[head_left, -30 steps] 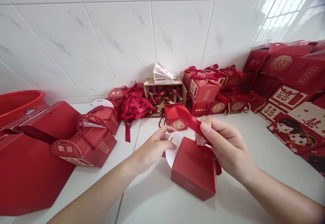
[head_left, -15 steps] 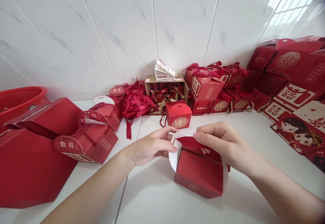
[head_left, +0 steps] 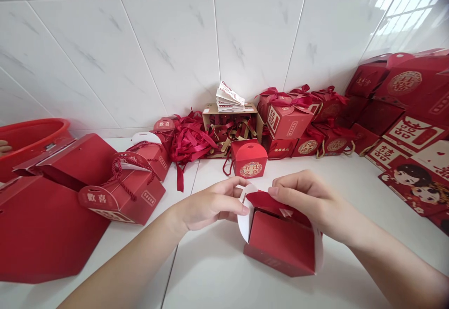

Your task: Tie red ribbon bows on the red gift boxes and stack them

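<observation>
– Where is the open red cardboard box with white-lined side flaps [head_left: 282, 239]?
– On the smooth white desk [head_left: 210, 276], just nearer than the small red box with a round gold emblem [head_left: 249, 161]
– And the hands?
– The left hand [head_left: 219, 204] grips its white-lined left flap [head_left: 245, 227] between thumb and fingers; the right hand [head_left: 305, 201] pinches its red flap [head_left: 260, 199]

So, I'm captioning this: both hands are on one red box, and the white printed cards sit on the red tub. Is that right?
Not quite: the head view shows the white printed cards on the cardboard box, not the red tub. The left hand and right hand are indeed on one red box.
</observation>
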`<move>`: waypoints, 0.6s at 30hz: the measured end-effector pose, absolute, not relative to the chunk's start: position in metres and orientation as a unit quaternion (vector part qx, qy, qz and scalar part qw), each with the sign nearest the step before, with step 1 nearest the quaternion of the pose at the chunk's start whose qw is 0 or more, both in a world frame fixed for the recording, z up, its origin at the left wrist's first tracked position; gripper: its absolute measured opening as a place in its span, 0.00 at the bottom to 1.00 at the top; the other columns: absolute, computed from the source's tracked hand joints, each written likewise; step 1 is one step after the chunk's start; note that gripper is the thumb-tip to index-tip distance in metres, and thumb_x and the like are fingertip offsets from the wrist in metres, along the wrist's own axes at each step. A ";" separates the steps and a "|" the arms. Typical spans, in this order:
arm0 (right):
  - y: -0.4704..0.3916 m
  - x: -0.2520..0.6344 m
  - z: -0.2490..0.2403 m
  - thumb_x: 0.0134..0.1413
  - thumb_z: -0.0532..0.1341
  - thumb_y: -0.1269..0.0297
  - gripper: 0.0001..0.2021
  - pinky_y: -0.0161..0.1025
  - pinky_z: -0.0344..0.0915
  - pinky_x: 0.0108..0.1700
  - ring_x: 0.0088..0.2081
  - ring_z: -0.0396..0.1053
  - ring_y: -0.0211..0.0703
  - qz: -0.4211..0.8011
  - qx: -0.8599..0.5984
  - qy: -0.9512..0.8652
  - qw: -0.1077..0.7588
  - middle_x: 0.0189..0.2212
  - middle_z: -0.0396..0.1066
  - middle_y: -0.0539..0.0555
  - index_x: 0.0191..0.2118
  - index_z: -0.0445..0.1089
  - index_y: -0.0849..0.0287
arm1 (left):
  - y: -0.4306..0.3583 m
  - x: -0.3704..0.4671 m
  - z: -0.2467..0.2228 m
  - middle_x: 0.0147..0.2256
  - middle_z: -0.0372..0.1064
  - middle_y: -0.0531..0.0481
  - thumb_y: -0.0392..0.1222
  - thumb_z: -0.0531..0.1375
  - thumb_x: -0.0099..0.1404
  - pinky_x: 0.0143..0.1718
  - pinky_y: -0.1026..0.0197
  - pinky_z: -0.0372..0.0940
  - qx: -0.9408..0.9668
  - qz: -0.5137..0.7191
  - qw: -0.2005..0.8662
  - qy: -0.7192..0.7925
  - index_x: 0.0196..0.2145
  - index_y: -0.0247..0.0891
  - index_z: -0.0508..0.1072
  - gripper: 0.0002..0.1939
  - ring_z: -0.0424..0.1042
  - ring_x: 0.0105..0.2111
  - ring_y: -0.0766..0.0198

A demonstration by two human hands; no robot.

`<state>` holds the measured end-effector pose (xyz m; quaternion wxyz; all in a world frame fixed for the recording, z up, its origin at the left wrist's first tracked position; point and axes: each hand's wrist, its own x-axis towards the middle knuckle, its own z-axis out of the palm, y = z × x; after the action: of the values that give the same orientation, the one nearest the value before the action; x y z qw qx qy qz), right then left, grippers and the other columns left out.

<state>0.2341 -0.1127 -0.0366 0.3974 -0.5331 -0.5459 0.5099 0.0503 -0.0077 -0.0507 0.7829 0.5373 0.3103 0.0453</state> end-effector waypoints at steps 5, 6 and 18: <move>-0.114 0.234 -0.038 0.57 0.57 0.54 0.22 0.31 0.44 0.22 0.20 0.47 0.29 0.515 -0.527 -0.546 0.398 0.17 0.52 0.47 0.19 0.56 0.62 | -0.007 0.050 -0.052 0.33 0.63 0.56 0.33 0.64 0.50 0.38 0.62 0.62 0.534 0.045 0.787 0.306 0.42 0.42 0.67 0.20 0.66 0.33 0.67; -0.114 0.234 -0.038 0.57 0.57 0.53 0.22 0.31 0.44 0.22 0.20 0.47 0.29 0.513 -0.527 -0.550 0.396 0.17 0.52 0.47 0.19 0.56 0.62 | -0.007 0.050 -0.052 0.32 0.63 0.56 0.32 0.64 0.50 0.37 0.62 0.62 0.533 0.045 0.788 0.305 0.41 0.42 0.67 0.20 0.66 0.33 0.67; -0.115 0.233 -0.037 0.60 0.54 0.48 0.24 0.32 0.42 0.21 0.21 0.44 0.30 0.507 -0.521 -0.571 0.381 0.18 0.48 0.47 0.20 0.54 0.62 | -0.009 0.050 -0.050 0.31 0.64 0.56 0.31 0.63 0.49 0.37 0.63 0.62 0.520 0.053 0.799 0.297 0.41 0.41 0.69 0.20 0.67 0.32 0.68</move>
<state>0.2328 -0.1154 -0.0372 0.3814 -0.5208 -0.5711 0.5071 0.0502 -0.0095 -0.0497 0.7994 0.5198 0.2965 0.0532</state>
